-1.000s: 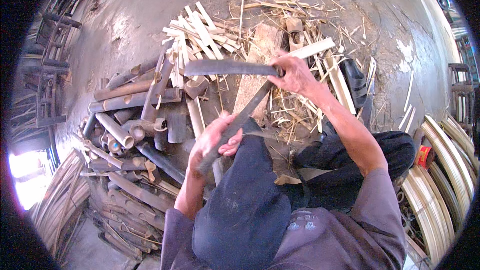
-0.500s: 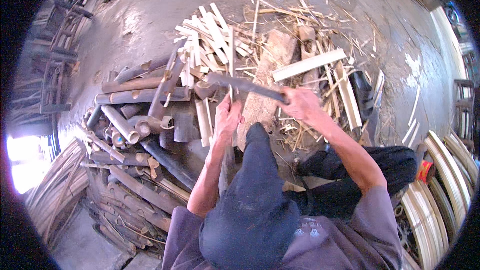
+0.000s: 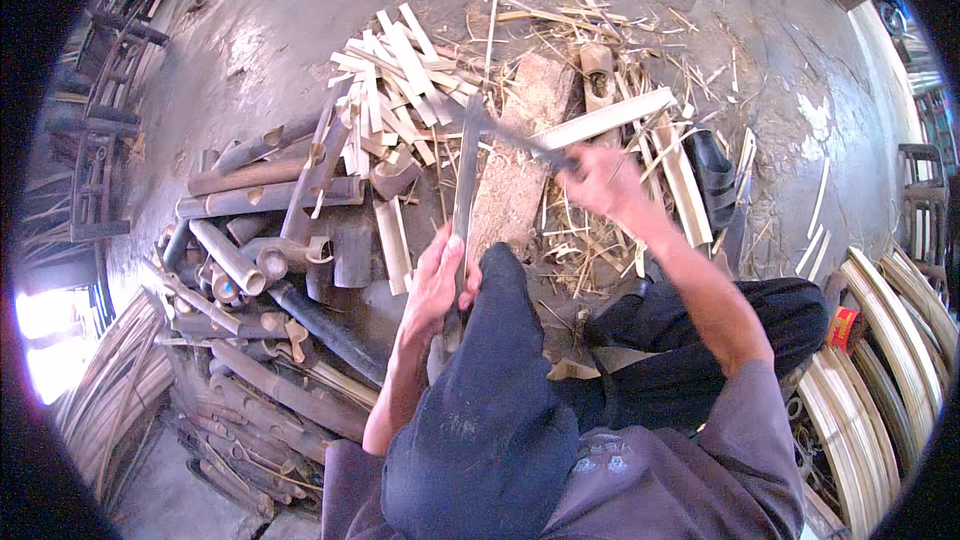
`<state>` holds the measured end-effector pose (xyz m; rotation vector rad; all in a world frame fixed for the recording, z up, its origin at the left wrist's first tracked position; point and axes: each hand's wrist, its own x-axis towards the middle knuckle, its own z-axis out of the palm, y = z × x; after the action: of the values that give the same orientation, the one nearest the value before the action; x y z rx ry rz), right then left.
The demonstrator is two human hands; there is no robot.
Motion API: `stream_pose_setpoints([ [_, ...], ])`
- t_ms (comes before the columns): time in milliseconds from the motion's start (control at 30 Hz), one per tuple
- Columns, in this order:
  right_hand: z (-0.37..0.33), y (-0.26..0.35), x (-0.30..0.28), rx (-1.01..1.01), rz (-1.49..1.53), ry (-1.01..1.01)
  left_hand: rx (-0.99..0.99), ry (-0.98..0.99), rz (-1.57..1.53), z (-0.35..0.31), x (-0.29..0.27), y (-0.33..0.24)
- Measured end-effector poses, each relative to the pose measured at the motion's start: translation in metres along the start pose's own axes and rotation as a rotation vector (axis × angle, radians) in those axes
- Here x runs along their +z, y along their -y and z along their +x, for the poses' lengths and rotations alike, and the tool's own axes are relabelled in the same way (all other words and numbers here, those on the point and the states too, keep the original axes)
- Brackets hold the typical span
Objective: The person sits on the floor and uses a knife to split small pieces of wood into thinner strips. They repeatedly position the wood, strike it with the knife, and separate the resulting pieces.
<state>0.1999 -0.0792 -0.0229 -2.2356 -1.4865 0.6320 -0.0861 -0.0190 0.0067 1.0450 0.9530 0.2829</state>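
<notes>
My left hand is closed around a long bamboo strip, which stands up in front of my raised left knee with its dark face showing. My right hand grips a large knife; its blade points left, smeared by motion, and crosses near the strip's upper end. I cannot tell whether the blade touches the strip. Beneath both lies a rough wooden board on the floor. A pale split bamboo piece rests across the board's right side.
Cut pale bamboo slats are heaped ahead. On the left, bamboo tubes are stacked, with more piled nearer me. Shavings litter the floor at the right. Long bamboo strips stand at the lower right. A dark shoe is beyond my right knee.
The bamboo strip has turned, so its broad dark face shows now. My left hand has moved down along it toward me. The knife has swung slightly and is more blurred.
</notes>
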Motion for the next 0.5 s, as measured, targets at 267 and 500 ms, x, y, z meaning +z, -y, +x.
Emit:
stream_pose_setpoints([
  [267,0.021,-0.027,0.009,-0.015,-0.002,-0.193,-0.043,0.259,-0.346,-0.035,0.003,-0.029],
  [500,-0.002,-0.042,-0.005,0.347,0.073,-0.036,0.098,0.026,-0.083,0.005,-0.008,-0.003],
])
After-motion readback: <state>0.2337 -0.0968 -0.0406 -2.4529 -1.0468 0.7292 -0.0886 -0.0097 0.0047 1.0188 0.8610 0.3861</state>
